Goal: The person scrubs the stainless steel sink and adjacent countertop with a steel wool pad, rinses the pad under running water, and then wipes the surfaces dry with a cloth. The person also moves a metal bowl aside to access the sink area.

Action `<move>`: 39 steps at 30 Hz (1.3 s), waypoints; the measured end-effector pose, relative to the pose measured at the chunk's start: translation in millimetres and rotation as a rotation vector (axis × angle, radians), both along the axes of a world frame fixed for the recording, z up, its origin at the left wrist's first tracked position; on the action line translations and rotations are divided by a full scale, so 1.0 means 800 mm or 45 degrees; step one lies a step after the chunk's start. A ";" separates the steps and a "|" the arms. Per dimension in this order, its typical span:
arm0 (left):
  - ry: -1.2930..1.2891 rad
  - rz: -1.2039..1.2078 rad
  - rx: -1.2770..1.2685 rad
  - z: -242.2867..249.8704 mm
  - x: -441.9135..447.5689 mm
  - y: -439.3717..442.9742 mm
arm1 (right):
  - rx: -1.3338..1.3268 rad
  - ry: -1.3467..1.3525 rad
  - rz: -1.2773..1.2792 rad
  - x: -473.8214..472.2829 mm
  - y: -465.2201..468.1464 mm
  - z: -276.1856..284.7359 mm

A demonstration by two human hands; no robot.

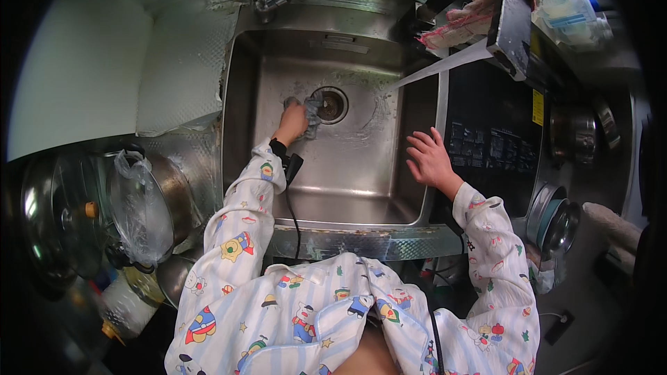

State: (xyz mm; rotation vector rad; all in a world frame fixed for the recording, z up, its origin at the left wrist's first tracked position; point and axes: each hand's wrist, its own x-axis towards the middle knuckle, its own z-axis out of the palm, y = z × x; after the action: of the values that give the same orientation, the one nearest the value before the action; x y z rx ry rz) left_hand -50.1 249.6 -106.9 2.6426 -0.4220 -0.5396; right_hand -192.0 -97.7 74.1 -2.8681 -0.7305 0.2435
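Observation:
A stainless steel sink lies before me. Down on its floor, left of the round drain, my left hand grips a crumpled grey cloth. The cloth reaches the drain's left rim. My right hand is held over the sink's right side with its fingers spread and nothing in it. From a dark, flat-sided spout at the upper right, a stream of water slants into the sink and spreads right of the drain.
Pink-edged rags hang by the spout. Right of the sink lies a black panel with a yellow label; metal bowls stand beyond. At left are a pot with a plastic bag and a glass lid.

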 end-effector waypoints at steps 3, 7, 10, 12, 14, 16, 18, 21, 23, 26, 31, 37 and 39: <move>0.103 0.380 -0.293 0.041 0.008 -0.012 | 0.043 -0.030 -0.011 -0.001 0.000 -0.001; 0.384 0.409 -0.623 0.111 0.032 -0.026 | 0.066 -0.049 -0.015 -0.002 -0.002 -0.001; 0.622 0.352 -0.675 0.156 0.041 -0.062 | 0.046 -0.024 -0.028 -0.002 -0.003 -0.002; 0.599 0.221 -0.747 0.179 0.039 -0.095 | 0.080 -0.026 -0.025 -0.003 -0.003 -0.003; 0.396 0.170 -0.632 0.193 0.036 -0.130 | 0.097 -0.056 -0.036 -0.003 -0.004 -0.003; 0.244 0.133 -0.561 0.199 0.035 -0.162 | 0.139 -0.109 -0.033 -0.003 -0.005 -0.004; 0.227 0.122 -0.637 0.201 0.035 -0.184 | 0.191 -0.164 -0.029 -0.004 -0.006 -0.005; 0.096 0.006 -0.552 0.202 0.038 -0.203 | 0.227 -0.158 -0.044 -0.004 -0.008 -0.007; 0.156 0.044 -0.521 0.204 0.039 -0.209 | 0.241 -0.187 -0.048 -0.005 -0.009 -0.009; 0.155 0.067 -0.488 0.210 0.039 -0.212 | 0.258 -0.205 -0.055 -0.006 -0.010 -0.012; 0.357 0.045 -0.454 0.207 0.034 -0.198 | 0.268 -0.214 -0.068 -0.007 -0.010 -0.012; 0.876 0.121 -0.662 0.189 0.020 -0.137 | 0.263 -0.200 -0.051 -0.004 -0.009 -0.006; 0.724 0.206 -0.726 0.193 0.026 -0.110 | 0.253 -0.190 -0.050 -0.004 -0.009 -0.004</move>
State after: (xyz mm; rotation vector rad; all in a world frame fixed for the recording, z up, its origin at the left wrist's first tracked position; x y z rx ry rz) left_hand -29.3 162.0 47.6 1.8578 -0.1476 -0.9190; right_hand -195.1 -104.5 70.6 -2.7283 -0.6803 -0.0472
